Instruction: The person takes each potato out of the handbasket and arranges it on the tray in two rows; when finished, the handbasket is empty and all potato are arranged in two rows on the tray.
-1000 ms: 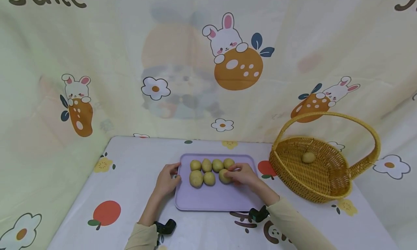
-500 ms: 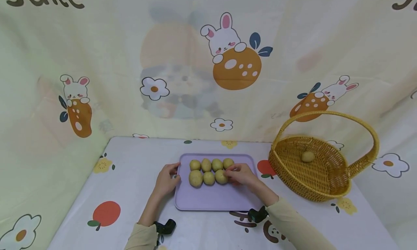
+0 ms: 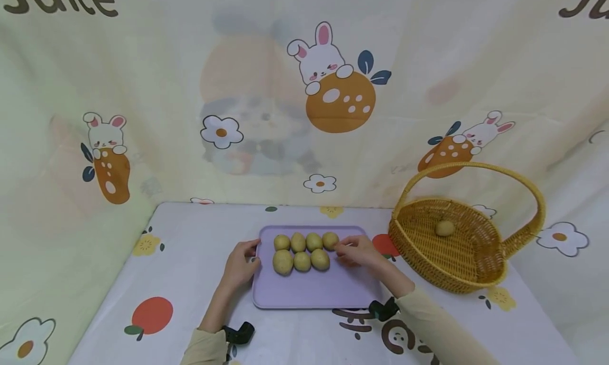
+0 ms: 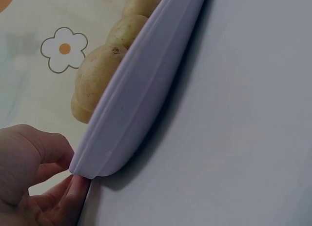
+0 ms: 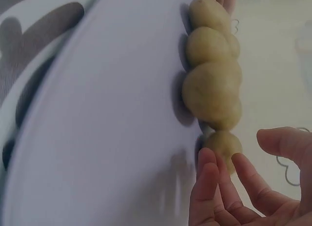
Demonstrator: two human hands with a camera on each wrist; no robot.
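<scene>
On the lilac tray (image 3: 316,292) several potatoes stand in two rows, a back row of several and a front row of three. The rightmost front potato (image 3: 320,260) touches its neighbour. Just right of the rows is my right hand (image 3: 360,252), fingers parted and nothing between them; the right wrist view shows the fingertips close to a back-row potato (image 5: 224,144). At the tray's left side my left hand (image 3: 241,264) holds the rim, its fingers at the edge in the left wrist view.
To the right of the tray stands a wicker basket (image 3: 457,278) with a tall handle and one potato (image 3: 444,228) inside. A printed cloth covers the table (image 3: 190,259), and a patterned curtain (image 3: 266,80) hangs behind it.
The rightmost front potato has moved left against its neighbour. My right hand has let go of it and drawn back to the right. My left hand stays at the tray's edge.
</scene>
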